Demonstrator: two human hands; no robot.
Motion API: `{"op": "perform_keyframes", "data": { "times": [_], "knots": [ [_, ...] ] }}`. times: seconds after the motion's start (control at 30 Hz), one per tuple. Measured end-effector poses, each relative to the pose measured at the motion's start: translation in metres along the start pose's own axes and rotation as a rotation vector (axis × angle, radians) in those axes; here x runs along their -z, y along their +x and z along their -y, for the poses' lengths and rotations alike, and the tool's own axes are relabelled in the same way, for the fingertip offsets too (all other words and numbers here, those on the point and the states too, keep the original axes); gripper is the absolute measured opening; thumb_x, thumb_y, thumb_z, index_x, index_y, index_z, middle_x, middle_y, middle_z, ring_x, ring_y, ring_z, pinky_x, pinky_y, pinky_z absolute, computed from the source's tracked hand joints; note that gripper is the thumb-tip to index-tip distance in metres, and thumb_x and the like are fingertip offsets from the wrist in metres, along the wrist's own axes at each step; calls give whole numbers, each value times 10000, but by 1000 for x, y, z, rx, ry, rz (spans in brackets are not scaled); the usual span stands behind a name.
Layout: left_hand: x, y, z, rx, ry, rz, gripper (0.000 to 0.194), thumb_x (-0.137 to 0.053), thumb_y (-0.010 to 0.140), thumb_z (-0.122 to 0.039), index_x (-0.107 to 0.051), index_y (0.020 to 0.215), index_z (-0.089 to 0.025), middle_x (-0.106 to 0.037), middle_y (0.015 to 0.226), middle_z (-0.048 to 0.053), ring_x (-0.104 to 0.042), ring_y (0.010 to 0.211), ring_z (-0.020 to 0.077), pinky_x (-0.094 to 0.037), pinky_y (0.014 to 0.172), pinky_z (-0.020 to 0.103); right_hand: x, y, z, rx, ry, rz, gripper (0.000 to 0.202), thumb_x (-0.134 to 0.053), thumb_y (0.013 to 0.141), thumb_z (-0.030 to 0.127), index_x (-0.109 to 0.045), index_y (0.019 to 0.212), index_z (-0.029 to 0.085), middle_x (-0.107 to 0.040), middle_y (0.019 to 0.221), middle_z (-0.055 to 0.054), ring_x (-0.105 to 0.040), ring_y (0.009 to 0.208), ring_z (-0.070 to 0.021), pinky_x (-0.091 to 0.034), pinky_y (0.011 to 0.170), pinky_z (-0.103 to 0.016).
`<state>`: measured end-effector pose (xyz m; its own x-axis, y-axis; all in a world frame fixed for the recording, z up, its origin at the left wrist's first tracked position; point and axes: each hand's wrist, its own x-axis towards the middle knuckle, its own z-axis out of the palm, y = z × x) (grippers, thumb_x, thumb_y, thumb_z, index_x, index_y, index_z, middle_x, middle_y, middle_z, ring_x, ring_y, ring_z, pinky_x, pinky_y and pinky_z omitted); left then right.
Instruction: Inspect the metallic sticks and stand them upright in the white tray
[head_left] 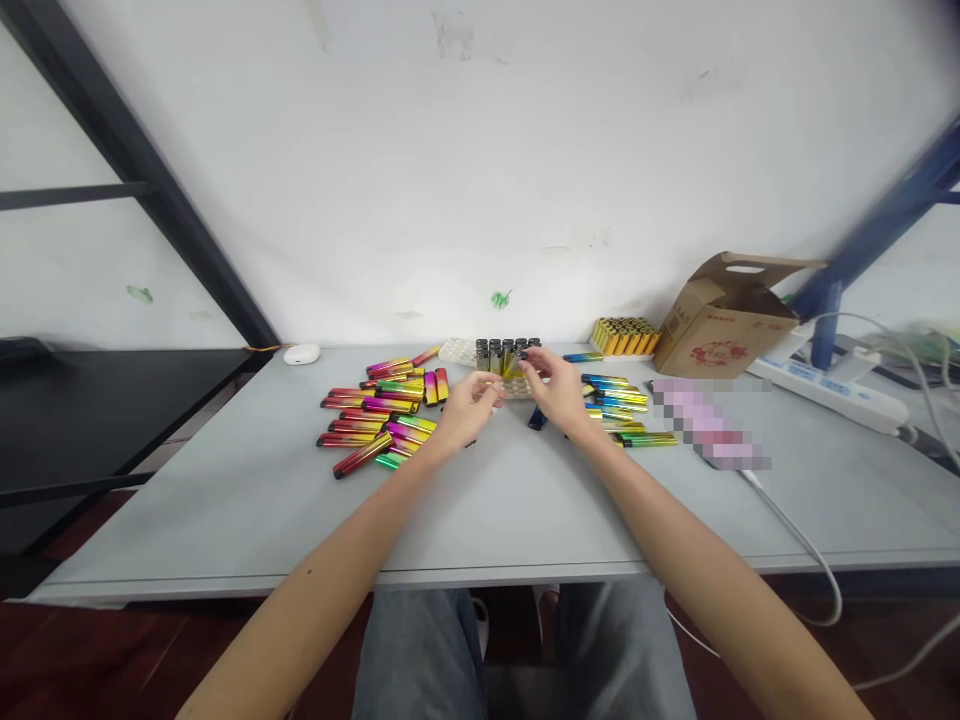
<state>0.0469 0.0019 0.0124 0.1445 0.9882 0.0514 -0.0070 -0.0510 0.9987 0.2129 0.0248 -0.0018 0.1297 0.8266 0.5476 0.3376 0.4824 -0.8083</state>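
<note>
Over the middle of the desk, my right hand (561, 390) pinches a yellow lighter (512, 367) with a dark top, which leans at a slant. My left hand (466, 410) is just to its left, thumb and fingertips closed together; what they hold, if anything, is too small to make out. Behind the hands, several dark-topped lighters (495, 352) stand upright in rows in a pale tray (517, 388) with holes, partly hidden by my fingers. Shiny red, yellow, pink and green lighters (375, 405) lie loose to the left. Blue, yellow and green ones (619, 400) lie to the right.
A white tray of yellow lighters (626, 338) stands by the wall, beside an open cardboard box (724, 320). Another pale tray (456, 350) lies behind the left pile. A white case (301, 354), a blurred-out phone-like object (705, 425) with a cable, and a power strip (829, 390) are around.
</note>
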Motion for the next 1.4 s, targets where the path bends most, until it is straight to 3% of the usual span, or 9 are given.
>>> {"op": "perform_keyframes", "data": {
  "times": [0.13, 0.23, 0.37, 0.63, 0.8, 1.07, 1.13, 1.23, 1.4],
  "knots": [
    [2, 2, 3, -36, 96, 43, 98, -598, 825, -196, -625, 748, -141, -685, 760, 58, -642, 703, 138, -464, 674, 245, -5, 0, -3, 9, -71, 55, 244, -600, 815, 431, -643, 1011, 291, -717, 913, -47, -669, 848, -253, -500, 838, -435],
    [3, 3, 6, -54, 142, 60, 113, -575, 831, -212, -616, 748, -149, -684, 763, 48, -645, 717, 137, -475, 699, 252, -4, 0, -2, 8, -185, 41, 304, -566, 845, 414, -573, 1129, 306, -724, 920, -24, -670, 757, -224, -505, 781, -406],
    [4, 4, 7, -57, 186, 90, 101, -571, 827, -247, -608, 789, -161, -684, 781, 30, -649, 745, 139, -501, 754, 284, -2, 0, -3, 72, -400, 40, 224, -531, 877, 349, -610, 1074, 279, -731, 918, -16, -663, 721, -213, -502, 721, -370],
    [3, 3, 8, -64, 233, 117, 113, -570, 810, -274, -603, 795, -167, -694, 810, 46, -660, 754, 148, -524, 781, 319, 3, 4, -7, 431, -580, -55, 216, -533, 894, 254, -679, 1051, 230, -612, 1264, -90, -562, 1096, -258, -441, 964, -420],
    [3, 2, 7, -60, 244, 114, 103, -552, 819, -251, -597, 798, -161, -691, 810, 48, -660, 739, 142, -524, 761, 306, 1, 4, -9, 354, -472, 36, 200, -552, 882, 257, -654, 1053, 234, -713, 976, -50, -602, 979, -242, -474, 885, -394],
    [1, 1, 10, -100, 300, 161, 118, -551, 824, -273, -598, 805, -166, -686, 816, 41, -662, 721, 136, -517, 729, 280, 5, 9, -16, 291, -400, 51, 216, -535, 878, 264, -623, 1071, 223, -706, 973, -53, -628, 933, -227, -497, 838, -381],
    [1, 0, 12, -120, 329, 175, 137, -545, 831, -291, -601, 808, -168, -684, 818, 40, -662, 729, 142, -516, 725, 281, 7, 10, -15, 350, -448, 36, 212, -518, 888, 252, -642, 1058, 226, -695, 1020, -67, -597, 1022, -241, -481, 909, -413],
    [1, 0, 12, -165, 391, 195, 157, -528, 846, -301, -608, 815, -170, -682, 818, 38, -657, 743, 150, -515, 730, 287, 8, 10, -14, 434, -582, 7, 254, -500, 893, 243, -665, 1086, 239, -595, 1270, -90, -459, 1261, -282, -402, 1037, -492],
    [3, -4, 13, -325, 556, 187, 169, -488, 883, -291, -617, 863, -185, -681, 856, 29, -633, 767, 156, -506, 738, 295, 6, 6, -15, 450, -717, 105, 397, -488, 897, 294, -582, 1278, 235, -386, 1489, -105, -250, 1426, -336, -341, 1090, -552]
  ]
}}
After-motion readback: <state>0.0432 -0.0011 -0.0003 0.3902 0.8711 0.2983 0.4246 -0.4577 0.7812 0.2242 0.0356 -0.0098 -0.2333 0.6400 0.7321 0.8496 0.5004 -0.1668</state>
